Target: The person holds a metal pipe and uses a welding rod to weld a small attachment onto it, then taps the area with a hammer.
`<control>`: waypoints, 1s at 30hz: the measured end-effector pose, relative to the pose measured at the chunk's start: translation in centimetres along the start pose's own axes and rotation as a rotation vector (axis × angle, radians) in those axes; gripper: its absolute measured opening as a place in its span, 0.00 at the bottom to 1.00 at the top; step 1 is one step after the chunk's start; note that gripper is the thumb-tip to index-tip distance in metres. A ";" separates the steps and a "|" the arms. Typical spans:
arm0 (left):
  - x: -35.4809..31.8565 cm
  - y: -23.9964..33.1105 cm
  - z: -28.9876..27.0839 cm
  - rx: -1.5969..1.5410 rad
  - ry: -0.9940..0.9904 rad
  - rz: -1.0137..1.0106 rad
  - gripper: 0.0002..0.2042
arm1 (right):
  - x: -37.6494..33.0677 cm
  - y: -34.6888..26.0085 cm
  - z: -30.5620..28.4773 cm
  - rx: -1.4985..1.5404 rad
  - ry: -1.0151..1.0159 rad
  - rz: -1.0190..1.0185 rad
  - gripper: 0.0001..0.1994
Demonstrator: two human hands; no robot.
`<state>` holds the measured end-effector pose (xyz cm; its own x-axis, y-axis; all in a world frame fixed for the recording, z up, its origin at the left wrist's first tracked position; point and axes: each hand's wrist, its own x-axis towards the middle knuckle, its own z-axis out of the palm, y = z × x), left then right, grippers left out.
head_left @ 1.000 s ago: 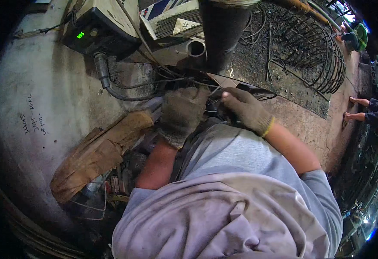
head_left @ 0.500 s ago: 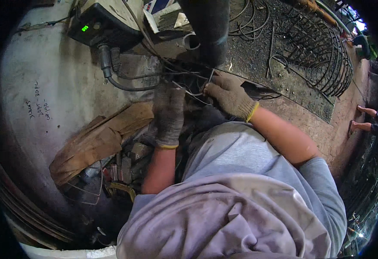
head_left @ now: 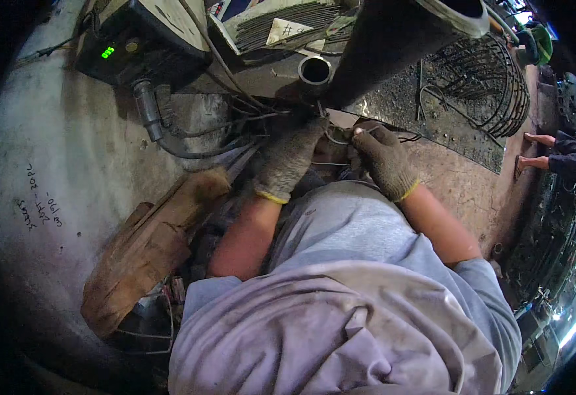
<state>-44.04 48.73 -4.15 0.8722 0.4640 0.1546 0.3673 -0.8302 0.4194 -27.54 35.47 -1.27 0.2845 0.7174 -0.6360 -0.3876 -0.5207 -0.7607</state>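
Both hands wear grey knit gloves with yellow cuffs and work close together over a tangle of thin steel wire (head_left: 340, 135) just below the dark pipe (head_left: 393, 46). Left hand (head_left: 288, 158): fingers curled down and closed around the wire bundle, gripping it. Right hand (head_left: 383, 158): fingertips pressed together, pinching a wire loop near the left hand; the exact strand is too small to tell. The wire lies on the floor between the hands, with loose ends running left toward the black cable (head_left: 169, 141) of the welding machine (head_left: 136, 46). Risks, as judged: a springy wire end could slip from the pinch and whip back toward the forearms, which are bare above the cuffs. Strands crossing the cable may snag it if pulled hard. The hands sit nearly touching, so a slip of one could jab the other. A wooden block (head_left: 150, 250) lies well to the left, apart from the work.
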 end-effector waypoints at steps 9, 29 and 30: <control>0.8 1.3 1.2 -0.289 0.034 -0.154 0.13 | 0.6 1.0 0.4 0.213 0.058 -0.058 0.14; 1.9 1.1 1.9 -1.522 -0.080 -0.799 0.13 | 2.4 1.4 0.2 0.123 0.136 -0.225 0.15; 1.8 0.6 2.4 -1.605 -0.150 -0.872 0.14 | 2.4 1.4 0.3 0.122 0.137 -0.226 0.15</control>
<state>-41.51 48.28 -5.74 0.6756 0.4481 -0.5855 0.1302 0.7091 0.6930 -27.67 36.59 -3.79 0.4880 0.7355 -0.4701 -0.4015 -0.2891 -0.8691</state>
